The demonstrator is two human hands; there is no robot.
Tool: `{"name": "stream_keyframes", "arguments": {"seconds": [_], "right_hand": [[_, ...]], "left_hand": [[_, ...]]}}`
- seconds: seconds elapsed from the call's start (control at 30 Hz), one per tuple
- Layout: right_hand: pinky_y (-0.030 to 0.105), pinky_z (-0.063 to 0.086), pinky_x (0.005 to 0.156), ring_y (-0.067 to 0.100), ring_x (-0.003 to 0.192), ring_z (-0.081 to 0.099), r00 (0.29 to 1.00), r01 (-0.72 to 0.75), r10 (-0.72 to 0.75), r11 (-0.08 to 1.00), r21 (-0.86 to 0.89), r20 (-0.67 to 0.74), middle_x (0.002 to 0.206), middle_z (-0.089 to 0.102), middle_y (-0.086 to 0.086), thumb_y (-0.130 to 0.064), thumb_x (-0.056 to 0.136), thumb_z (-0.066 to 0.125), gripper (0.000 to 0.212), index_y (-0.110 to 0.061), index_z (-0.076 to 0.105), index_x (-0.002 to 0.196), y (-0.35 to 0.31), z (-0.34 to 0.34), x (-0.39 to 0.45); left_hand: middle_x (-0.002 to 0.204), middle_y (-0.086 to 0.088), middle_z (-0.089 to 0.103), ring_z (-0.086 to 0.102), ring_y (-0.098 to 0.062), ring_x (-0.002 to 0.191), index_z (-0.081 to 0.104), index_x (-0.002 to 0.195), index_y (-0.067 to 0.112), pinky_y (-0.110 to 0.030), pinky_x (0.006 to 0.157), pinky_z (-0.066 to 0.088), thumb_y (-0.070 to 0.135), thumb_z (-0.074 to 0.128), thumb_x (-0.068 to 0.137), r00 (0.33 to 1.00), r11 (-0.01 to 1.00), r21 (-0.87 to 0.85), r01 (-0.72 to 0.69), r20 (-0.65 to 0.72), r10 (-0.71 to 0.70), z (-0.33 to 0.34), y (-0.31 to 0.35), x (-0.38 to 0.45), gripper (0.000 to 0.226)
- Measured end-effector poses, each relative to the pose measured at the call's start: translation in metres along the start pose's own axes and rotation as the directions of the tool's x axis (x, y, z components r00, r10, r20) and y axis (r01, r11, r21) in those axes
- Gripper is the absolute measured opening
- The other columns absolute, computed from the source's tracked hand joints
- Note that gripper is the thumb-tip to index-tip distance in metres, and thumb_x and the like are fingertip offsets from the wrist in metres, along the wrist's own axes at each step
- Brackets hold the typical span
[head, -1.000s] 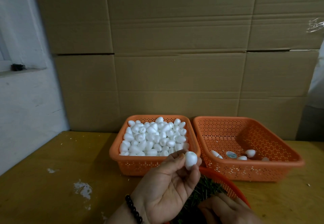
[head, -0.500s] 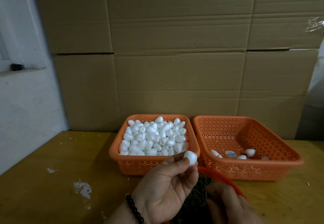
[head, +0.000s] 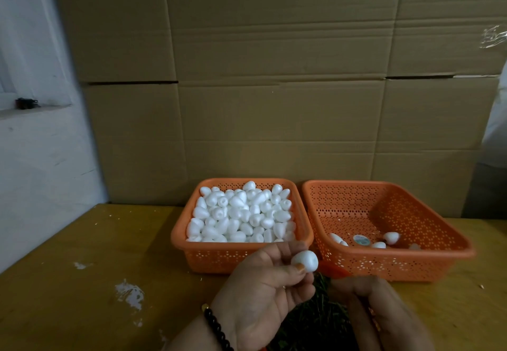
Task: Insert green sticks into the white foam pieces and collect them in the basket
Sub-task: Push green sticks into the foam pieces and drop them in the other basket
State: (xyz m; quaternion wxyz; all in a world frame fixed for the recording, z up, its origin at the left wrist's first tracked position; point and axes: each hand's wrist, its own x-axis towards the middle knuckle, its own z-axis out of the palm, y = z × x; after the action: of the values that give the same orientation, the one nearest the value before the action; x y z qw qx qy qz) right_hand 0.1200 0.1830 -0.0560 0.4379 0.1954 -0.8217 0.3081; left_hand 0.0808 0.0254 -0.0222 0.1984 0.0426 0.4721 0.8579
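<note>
Cardboard backs your yellow tabletop (head: 82, 240); your left hand (head: 263, 295) pinches one white foam egg (head: 305, 260) upright for insertion, right hand (head: 378, 315) curled among green sticks (head: 315, 312), grip unclear.

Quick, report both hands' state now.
Left hand: pinching a white foam piece.
Right hand: over the green sticks; grip cannot be told.

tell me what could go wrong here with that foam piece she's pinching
The left hand pinches the foam piece by fingertips only, so a push from a stick could pop it loose. The right hand is low over the green sticks, mostly hidden, so aiming may be poor. A dropped piece could roll off the table.
</note>
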Motion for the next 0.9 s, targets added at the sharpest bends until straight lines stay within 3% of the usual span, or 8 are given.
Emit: {"name": "stream_keyframes", "arguments": {"seconds": [0.13,0.27,0.4,0.47,0.63,0.77,0.9], "right_hand": [[-0.010,0.025,0.083,-0.035,0.099,0.038,0.993,-0.110,0.113,0.992,0.059,-0.037,0.098,0.060,-0.035,0.007,0.068,0.075,0.036,-0.024,0.064,0.081,0.004,0.003,-0.003],[0.002,0.043,0.069,-0.013,0.076,0.063,0.971,-0.229,0.236,0.965,0.126,-0.046,0.081,0.068,-0.022,0.000,0.072,0.076,0.047,-0.039,0.056,0.088,0.015,0.007,-0.011],[0.006,0.044,0.062,-0.010,0.066,0.063,0.970,-0.230,0.237,0.968,0.101,-0.060,0.081,0.067,-0.020,-0.018,0.078,0.067,0.029,-0.041,0.053,0.089,0.014,0.005,-0.007],[0.003,0.042,0.062,-0.011,0.065,0.062,0.971,-0.232,0.237,0.968,0.094,-0.042,0.081,0.066,-0.020,-0.019,0.076,0.067,0.030,-0.041,0.052,0.088,0.012,0.003,-0.005],[0.016,0.046,0.056,-0.006,0.061,0.063,0.970,-0.237,0.240,0.967,0.093,-0.024,0.078,0.066,-0.017,-0.021,0.069,0.068,0.030,-0.040,0.054,0.087,0.013,0.004,-0.007],[0.016,0.045,0.054,-0.006,0.060,0.061,0.969,-0.244,0.247,0.967,0.071,-0.033,0.079,0.065,-0.018,-0.021,0.067,0.068,0.033,-0.041,0.053,0.087,0.012,0.004,-0.006],[-0.003,0.038,0.066,-0.023,0.075,0.055,0.970,-0.242,0.242,0.969,0.048,0.002,0.085,0.063,-0.027,-0.012,0.069,0.078,0.037,-0.039,0.054,0.080,0.009,0.002,-0.006]], "left_hand": [[0.084,-0.012,0.068,0.063,-0.018,0.068,0.067,0.103,-0.001,-0.027,0.058,0.054,-0.016,0.056,0.083,1.000,0.995,0.097,-0.031,0.007,0.031,0.001,-0.003,-0.003,0.027],[0.086,-0.012,0.068,0.063,-0.017,0.070,0.063,0.101,0.001,-0.028,0.060,0.053,-0.018,0.057,0.082,0.998,0.982,0.180,-0.055,0.013,0.054,0.002,-0.005,-0.004,0.027],[0.089,-0.011,0.067,0.064,-0.015,0.074,0.064,0.097,0.004,-0.026,0.061,0.053,-0.017,0.059,0.081,0.998,0.966,0.250,-0.060,0.017,0.058,0.004,-0.006,-0.005,0.027],[0.094,-0.012,0.065,0.063,-0.015,0.075,0.064,0.097,0.005,-0.026,0.061,0.053,-0.017,0.060,0.081,0.998,0.963,0.263,-0.059,0.013,0.057,0.004,-0.006,-0.005,0.027],[0.097,-0.012,0.065,0.063,-0.015,0.077,0.064,0.094,0.006,-0.026,0.061,0.053,-0.018,0.060,0.081,0.997,0.953,0.294,-0.075,0.012,0.075,0.006,-0.006,-0.006,0.028],[0.095,-0.010,0.068,0.064,-0.015,0.077,0.067,0.091,0.008,-0.027,0.062,0.053,-0.018,0.062,0.079,0.996,0.945,0.315,-0.088,0.018,0.087,0.005,-0.008,-0.005,0.028],[0.093,-0.010,0.068,0.065,-0.016,0.074,0.068,0.089,0.008,-0.027,0.061,0.053,-0.013,0.068,0.071,0.995,0.939,0.327,-0.104,0.030,0.100,0.005,-0.010,-0.004,0.027]]}}
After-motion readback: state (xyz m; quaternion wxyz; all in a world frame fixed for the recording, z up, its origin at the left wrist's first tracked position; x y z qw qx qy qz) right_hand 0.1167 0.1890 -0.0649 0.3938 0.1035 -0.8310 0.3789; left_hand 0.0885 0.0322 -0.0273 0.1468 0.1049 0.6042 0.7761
